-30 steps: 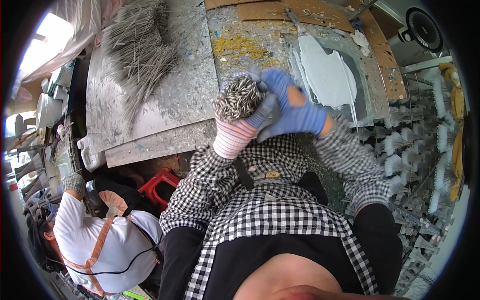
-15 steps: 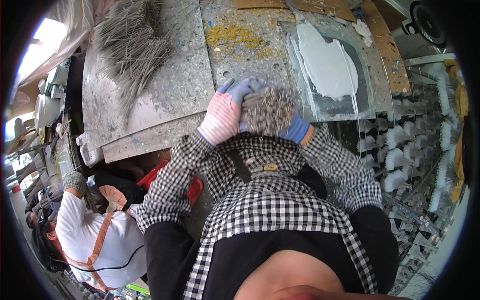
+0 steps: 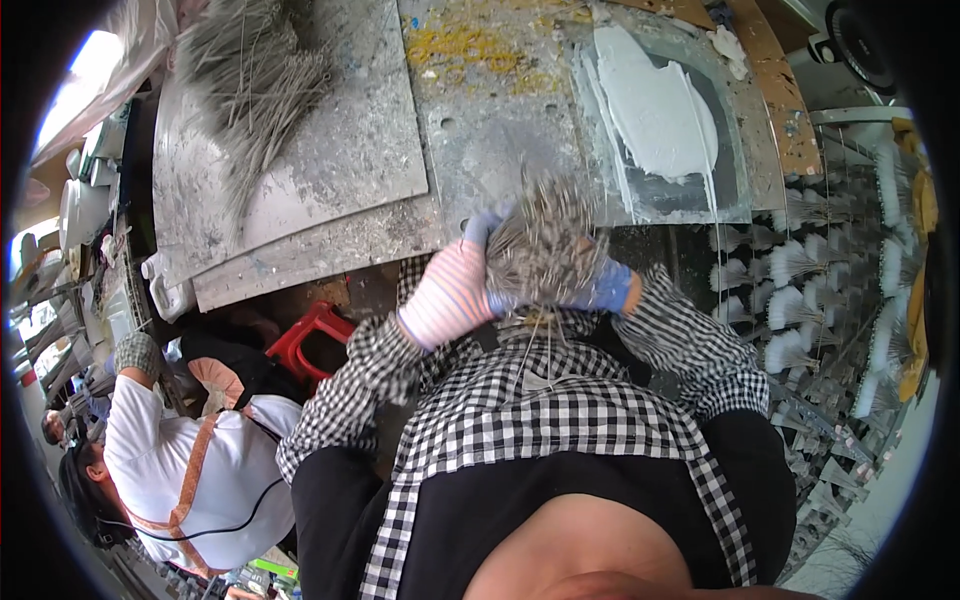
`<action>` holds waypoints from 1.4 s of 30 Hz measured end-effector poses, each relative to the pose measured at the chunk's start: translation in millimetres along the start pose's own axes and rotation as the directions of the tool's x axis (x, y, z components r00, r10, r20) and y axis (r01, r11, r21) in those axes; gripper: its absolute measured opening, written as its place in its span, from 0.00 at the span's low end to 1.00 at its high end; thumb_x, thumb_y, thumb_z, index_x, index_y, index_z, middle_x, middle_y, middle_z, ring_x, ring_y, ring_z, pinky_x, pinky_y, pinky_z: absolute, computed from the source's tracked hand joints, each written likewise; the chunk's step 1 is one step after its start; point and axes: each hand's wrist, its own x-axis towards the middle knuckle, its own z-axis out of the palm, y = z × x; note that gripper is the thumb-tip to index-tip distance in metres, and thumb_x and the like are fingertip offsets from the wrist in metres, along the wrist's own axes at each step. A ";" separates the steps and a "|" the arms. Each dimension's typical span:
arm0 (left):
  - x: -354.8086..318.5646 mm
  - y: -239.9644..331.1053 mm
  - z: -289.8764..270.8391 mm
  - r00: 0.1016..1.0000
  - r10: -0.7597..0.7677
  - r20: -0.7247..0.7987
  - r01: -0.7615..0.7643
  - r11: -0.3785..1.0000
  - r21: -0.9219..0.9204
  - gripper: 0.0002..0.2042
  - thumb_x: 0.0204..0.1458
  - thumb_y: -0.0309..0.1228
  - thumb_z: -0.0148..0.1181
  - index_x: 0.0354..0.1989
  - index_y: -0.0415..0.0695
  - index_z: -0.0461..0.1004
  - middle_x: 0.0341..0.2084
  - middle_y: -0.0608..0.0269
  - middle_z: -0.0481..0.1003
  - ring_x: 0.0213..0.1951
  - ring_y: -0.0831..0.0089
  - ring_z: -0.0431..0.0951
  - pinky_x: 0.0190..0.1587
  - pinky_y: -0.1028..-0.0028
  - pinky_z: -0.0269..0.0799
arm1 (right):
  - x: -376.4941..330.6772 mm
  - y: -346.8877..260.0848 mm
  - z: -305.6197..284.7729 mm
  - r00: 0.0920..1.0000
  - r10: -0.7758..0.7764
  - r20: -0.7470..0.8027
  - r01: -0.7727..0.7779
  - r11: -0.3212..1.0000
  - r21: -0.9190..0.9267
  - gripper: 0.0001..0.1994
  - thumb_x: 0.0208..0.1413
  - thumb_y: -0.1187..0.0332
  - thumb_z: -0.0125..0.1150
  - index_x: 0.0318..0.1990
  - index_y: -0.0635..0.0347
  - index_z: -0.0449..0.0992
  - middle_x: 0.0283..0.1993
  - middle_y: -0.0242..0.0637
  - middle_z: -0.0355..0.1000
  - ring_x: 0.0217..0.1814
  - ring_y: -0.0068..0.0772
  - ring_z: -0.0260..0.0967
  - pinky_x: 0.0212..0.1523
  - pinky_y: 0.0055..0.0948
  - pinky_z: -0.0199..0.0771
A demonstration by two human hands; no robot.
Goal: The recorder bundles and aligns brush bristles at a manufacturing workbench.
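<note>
A thick bundle of thin grey wire-like strands [image 3: 548, 245] is gripped between both my gloved hands, in front of the table's near edge. My left hand [image 3: 447, 292], in a pink-striped glove with blue-grey fingers, closes around its left side. My right hand [image 3: 612, 288], in a blue glove, wraps its lower right side; the strands hide part of its fingers. Motion smears the bundle. A few loose strands [image 3: 540, 350] stick out below it toward my checked apron. A larger heap of similar grey strands [image 3: 250, 90] lies on the table's far left.
White paste [image 3: 655, 110] is spread on a dark plate at the table's right. Yellow residue [image 3: 470, 50] marks the far middle. Racks of white-tipped pieces [image 3: 795, 300] stand at right. A red stool [image 3: 310, 340] and a person in white [image 3: 200, 480] are at lower left.
Both hands have drawn the bundle toward my body, off the table edge, and its strands now fan out more. Loose strands now show beneath it.
</note>
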 end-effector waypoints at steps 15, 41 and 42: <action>-33.5 -25.4 37.2 0.808 -0.571 0.143 0.520 0.577 -0.630 0.18 0.55 0.30 0.65 0.53 0.38 0.72 0.39 0.62 0.79 0.40 0.74 0.80 0.39 0.74 0.79 | -19.3 27.5 15.8 0.971 0.125 -0.204 -0.199 0.895 -0.399 0.20 0.59 0.60 0.66 0.53 0.65 0.74 0.42 0.36 0.77 0.41 0.22 0.75 0.33 0.19 0.79; -66.6 9.0 16.6 0.786 -0.543 -0.296 0.316 0.763 -0.563 0.08 0.58 0.31 0.64 0.40 0.40 0.77 0.27 0.72 0.75 0.29 0.84 0.70 0.33 0.78 0.68 | -25.9 8.0 42.6 0.910 -0.234 -0.342 -0.118 0.645 -0.755 0.24 0.56 0.63 0.65 0.60 0.61 0.72 0.50 0.41 0.78 0.51 0.32 0.75 0.56 0.33 0.76; -59.2 3.4 35.9 0.782 -0.481 -0.398 0.130 0.749 -0.650 0.09 0.58 0.34 0.65 0.39 0.41 0.77 0.26 0.72 0.75 0.28 0.84 0.70 0.33 0.78 0.68 | -16.3 17.7 42.5 0.898 -0.220 -0.381 -0.104 0.736 -0.669 0.24 0.56 0.64 0.66 0.59 0.61 0.73 0.49 0.40 0.78 0.49 0.31 0.76 0.54 0.32 0.76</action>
